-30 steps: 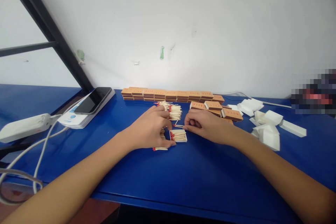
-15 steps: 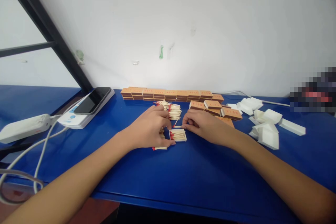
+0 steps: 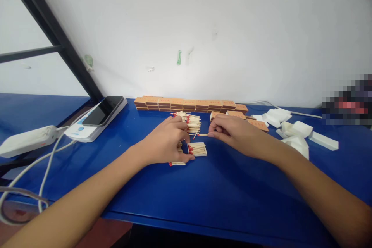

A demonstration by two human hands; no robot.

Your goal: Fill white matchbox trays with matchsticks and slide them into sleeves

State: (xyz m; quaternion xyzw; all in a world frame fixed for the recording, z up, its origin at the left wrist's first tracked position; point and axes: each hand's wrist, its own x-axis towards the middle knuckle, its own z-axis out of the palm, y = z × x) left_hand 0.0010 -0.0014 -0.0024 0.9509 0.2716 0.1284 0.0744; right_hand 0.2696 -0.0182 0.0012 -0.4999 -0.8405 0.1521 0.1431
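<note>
Currently, our right hand (image 3: 229,130) pinches a single matchstick (image 3: 204,135) between thumb and fingertips, its red head pointing left, above and slightly right of the filled tray. Our left hand (image 3: 167,139) curves around the left end of that small white tray (image 3: 206,153), thumb by the near corner and index finger by the far one; we cannot tell whether it grips the tray or only rests against it. Matches (image 3: 197,148) lie in the tray, red heads to the left, and the tray sits on the blue worktop (image 3: 180,197) between our hands.

Just beyond our left fingers we see a heap of loose matches (image 3: 194,124); a few more (image 3: 179,164) lie near the thumb. Behind the heap runs a stacked row of orange matchboxes (image 3: 188,104), and white card pieces (image 3: 302,129) lie scattered to our right.
</note>
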